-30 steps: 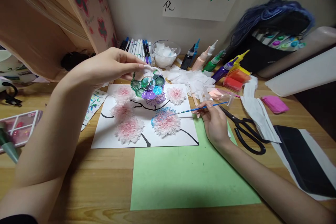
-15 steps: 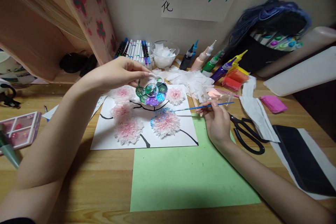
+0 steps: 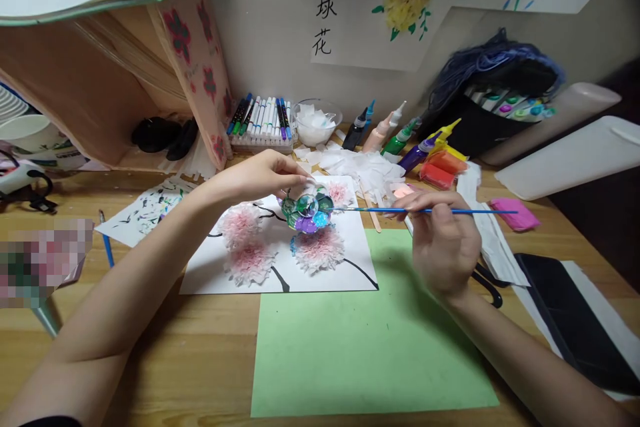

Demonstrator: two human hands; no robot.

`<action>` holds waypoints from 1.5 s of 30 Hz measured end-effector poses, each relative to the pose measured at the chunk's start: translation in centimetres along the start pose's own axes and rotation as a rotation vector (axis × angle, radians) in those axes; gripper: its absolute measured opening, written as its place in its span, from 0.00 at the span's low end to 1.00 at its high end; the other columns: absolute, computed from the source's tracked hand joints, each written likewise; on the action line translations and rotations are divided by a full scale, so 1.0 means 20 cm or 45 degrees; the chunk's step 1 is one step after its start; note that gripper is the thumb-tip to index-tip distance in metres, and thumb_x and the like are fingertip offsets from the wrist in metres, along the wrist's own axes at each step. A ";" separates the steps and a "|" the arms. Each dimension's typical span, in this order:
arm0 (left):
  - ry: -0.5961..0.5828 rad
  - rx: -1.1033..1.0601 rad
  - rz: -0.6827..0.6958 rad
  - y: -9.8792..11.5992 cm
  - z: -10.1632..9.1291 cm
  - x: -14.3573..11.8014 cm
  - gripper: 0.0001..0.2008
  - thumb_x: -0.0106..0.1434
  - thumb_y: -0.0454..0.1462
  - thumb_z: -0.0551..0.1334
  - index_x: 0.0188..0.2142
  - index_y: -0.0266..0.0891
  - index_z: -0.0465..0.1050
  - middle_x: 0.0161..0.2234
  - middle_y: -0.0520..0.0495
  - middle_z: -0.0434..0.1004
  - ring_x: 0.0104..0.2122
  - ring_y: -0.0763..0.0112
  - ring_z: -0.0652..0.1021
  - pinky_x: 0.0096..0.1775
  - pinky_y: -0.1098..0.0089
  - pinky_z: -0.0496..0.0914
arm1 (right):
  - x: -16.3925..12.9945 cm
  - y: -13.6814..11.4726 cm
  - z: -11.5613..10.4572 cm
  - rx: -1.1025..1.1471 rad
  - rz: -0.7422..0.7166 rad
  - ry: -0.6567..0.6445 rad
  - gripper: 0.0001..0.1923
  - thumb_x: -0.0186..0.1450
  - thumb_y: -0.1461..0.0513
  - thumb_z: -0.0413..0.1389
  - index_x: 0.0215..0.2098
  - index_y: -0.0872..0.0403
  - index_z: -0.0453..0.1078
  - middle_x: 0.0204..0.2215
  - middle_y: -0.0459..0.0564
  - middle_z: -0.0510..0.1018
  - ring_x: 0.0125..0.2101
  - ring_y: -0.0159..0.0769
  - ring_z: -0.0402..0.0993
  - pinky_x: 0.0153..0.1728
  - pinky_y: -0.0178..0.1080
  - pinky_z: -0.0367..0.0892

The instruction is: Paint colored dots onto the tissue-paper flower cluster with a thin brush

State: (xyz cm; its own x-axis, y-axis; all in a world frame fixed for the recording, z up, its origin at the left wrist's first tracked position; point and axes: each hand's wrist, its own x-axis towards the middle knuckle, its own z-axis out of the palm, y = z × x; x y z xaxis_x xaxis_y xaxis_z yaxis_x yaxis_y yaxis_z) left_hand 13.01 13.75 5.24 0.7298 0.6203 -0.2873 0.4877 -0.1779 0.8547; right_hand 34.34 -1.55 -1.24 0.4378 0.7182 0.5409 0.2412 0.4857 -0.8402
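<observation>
My left hand (image 3: 280,175) pinches the far rim of a flower-shaped paint palette (image 3: 306,205), tilted above the white paper (image 3: 200,278). Green, purple and light blue paint fills its wells. A thin blue paintbrush (image 3: 493,212) lies level in my right hand (image 3: 445,240), its tip at the palette's right edge; whether it touches paint I cannot tell. Below the palette sits a pink-and-white tissue flower (image 3: 323,252) with blue dabs on its left edge; the palette hides its top. Several similar flowers (image 3: 250,260) and black painted stems are on the same paper.
A green sheet (image 3: 370,360) lies in front. Scissors (image 3: 487,287) and a black phone-like slab (image 3: 575,320) lie on the right. Behind stand paint bottles (image 3: 395,140), tissue scraps (image 3: 345,163), a glass bowl (image 3: 317,123) and markers (image 3: 263,117). A paint-smeared paper (image 3: 145,210) lies left.
My right hand has drawn back to the right and lifted the paintbrush from the blue-dabbed flower to the palette's edge. My left hand still holds the palette, now lower over the flower. The view has tilted up.
</observation>
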 end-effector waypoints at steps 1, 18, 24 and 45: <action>-0.009 0.002 0.006 0.00 0.00 0.00 0.14 0.60 0.43 0.63 0.36 0.35 0.80 0.28 0.48 0.75 0.29 0.71 0.72 0.33 0.71 0.65 | 0.00 -0.02 0.01 -0.063 -0.068 -0.077 0.12 0.68 0.59 0.49 0.32 0.50 0.72 0.29 0.48 0.74 0.31 0.35 0.72 0.30 0.39 0.66; -0.056 0.157 0.099 0.02 0.02 -0.03 0.14 0.62 0.44 0.61 0.33 0.33 0.78 0.28 0.48 0.74 0.28 0.72 0.70 0.31 0.72 0.63 | -0.02 -0.04 0.00 -0.344 -0.419 -0.322 0.13 0.69 0.63 0.46 0.35 0.49 0.72 0.26 0.47 0.75 0.30 0.38 0.72 0.35 0.44 0.64; -0.063 0.128 0.076 0.01 0.02 -0.01 0.15 0.62 0.44 0.62 0.38 0.33 0.80 0.30 0.46 0.77 0.30 0.70 0.73 0.32 0.72 0.65 | -0.01 -0.05 0.00 -0.326 -0.407 -0.422 0.13 0.70 0.64 0.45 0.37 0.51 0.71 0.29 0.47 0.76 0.32 0.36 0.72 0.36 0.42 0.65; 0.267 0.258 -0.026 0.05 -0.14 -0.09 0.17 0.59 0.46 0.64 0.41 0.37 0.82 0.30 0.49 0.78 0.31 0.72 0.75 0.36 0.71 0.67 | -0.01 0.16 -0.04 0.219 0.346 0.119 0.10 0.63 0.59 0.51 0.29 0.52 0.72 0.26 0.46 0.76 0.25 0.31 0.72 0.25 0.35 0.66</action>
State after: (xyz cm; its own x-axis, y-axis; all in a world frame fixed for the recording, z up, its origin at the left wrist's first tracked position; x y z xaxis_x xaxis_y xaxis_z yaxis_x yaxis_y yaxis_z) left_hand 10.88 14.63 7.77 0.6138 0.7663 -0.1899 0.6025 -0.2992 0.7399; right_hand 35.65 -0.50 -4.09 0.5455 0.7880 0.2854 -0.0417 0.3657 -0.9298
